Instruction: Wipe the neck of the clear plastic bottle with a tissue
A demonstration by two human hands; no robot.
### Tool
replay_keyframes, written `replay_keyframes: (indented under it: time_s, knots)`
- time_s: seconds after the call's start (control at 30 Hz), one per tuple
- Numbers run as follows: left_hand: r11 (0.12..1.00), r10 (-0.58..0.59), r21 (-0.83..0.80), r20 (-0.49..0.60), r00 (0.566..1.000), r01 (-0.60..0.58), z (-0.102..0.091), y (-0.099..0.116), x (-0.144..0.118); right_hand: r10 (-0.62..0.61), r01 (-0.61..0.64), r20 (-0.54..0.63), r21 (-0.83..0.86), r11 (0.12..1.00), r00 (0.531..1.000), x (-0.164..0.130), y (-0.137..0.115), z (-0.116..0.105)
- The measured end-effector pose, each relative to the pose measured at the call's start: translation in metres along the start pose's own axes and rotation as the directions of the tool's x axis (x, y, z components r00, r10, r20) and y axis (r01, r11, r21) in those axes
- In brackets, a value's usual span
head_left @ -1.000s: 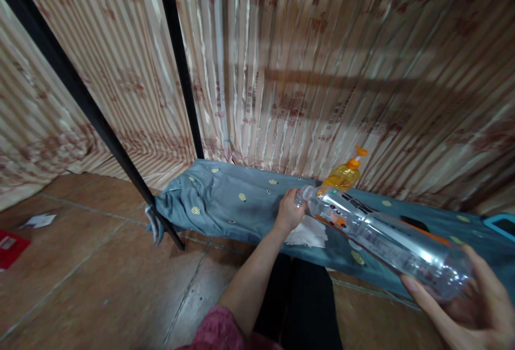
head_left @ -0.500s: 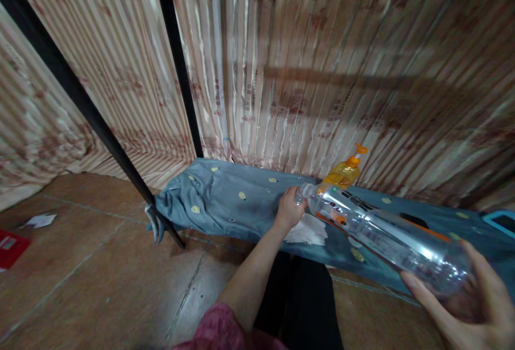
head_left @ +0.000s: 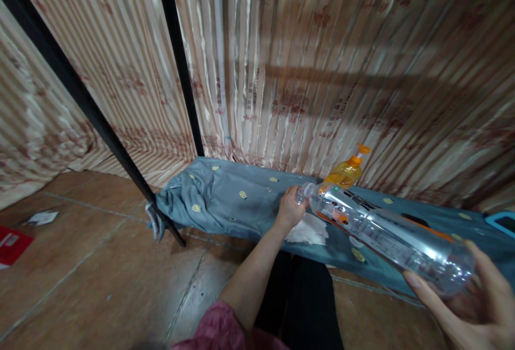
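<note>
Two bottles show right of centre: one long clear plastic bottle point(head_left: 386, 234) lying tilted, and one amber plastic pump bottle with an orange top point(head_left: 345, 172) just behind its neck. Two bare hands are in view, the left hand point(head_left: 290, 209) at centre and the right hand point(head_left: 475, 307) at lower right. There is one grey-blue patterned cloth point(head_left: 225, 199) across the middle, one white crumpled tissue point(head_left: 308, 230) on it, two black metal posts point(head_left: 177, 65) at upper left, one red packet point(head_left: 11, 243) and one white paper scrap point(head_left: 41, 217) on the floor at far left.

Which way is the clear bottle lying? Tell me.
Tipped nearly flat: the right hand holds the clear bottle by its base, the left hand at its neck.
</note>
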State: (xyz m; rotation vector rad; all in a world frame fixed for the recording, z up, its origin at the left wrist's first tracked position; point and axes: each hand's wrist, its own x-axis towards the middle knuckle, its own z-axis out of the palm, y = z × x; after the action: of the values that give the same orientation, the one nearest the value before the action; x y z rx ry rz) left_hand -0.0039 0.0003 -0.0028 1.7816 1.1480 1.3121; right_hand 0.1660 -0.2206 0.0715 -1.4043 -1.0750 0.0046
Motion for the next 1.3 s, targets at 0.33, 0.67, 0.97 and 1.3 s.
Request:
replay_keyframes:
  time_s: [0.33,0.67,0.97,1.3]
  knots:
    - [1.0,0.013,0.004,-0.007,1.0,-0.013,-0.0007,0.0006,-0.0005,-0.04,0.04,0.001,-0.028,0.999,0.999,0.0031,0.0037,-0.0014]
    - [1.0,-0.012,-0.017,-0.02,1.0,0.012,-0.0008,0.0029,-0.0007,-0.051,0.05,-0.013,-0.063,0.997,0.999,0.0004,0.0032,-0.0019]
    - [1.0,-0.019,-0.001,-0.012,1.0,0.019,-0.0014,0.0045,-0.0006,-0.071,0.072,0.007,-0.071,0.995,0.997,0.0009,0.0034,-0.003]
    - [1.0,-0.013,-0.009,-0.023,1.0,0.013,-0.0012,0.0035,-0.0007,-0.049,0.05,0.014,-0.034,0.998,0.999,0.0017,0.0011,-0.0008]
